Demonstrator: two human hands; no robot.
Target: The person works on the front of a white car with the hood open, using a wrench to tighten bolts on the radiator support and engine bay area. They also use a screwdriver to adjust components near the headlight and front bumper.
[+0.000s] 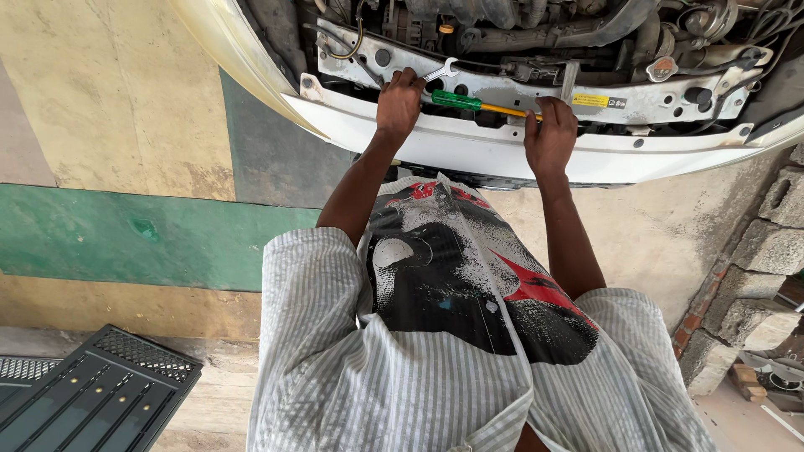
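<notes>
Head view, looking down over the person's chest to the front of a car. Left hand (399, 102): fingers curled shut around the shaft of a silver spanner (441, 70), whose open end sticks out at about 2 o'clock from the knuckles. Right hand (550, 136): fingers bent down over the tip end of a screwdriver (477, 104) and pressing on the white front panel (469, 146); whether they actually grip the tip I cannot tell. The screwdriver lies flat between the hands, green handle toward the left hand, yellow shaft toward the right.

Judgement on technique: seat the spanner fully on the fastener before turning, keep the wrist in line with the shaft, and steady the screwdriver so it cannot roll off the ledge into the engine bay (536, 33).

Count: one spanner, one screwdriver, two hands. One yellow label (590, 100) at 1 o'clock of the right hand. One black grille (92, 393) on the floor, at 7 o'clock.
</notes>
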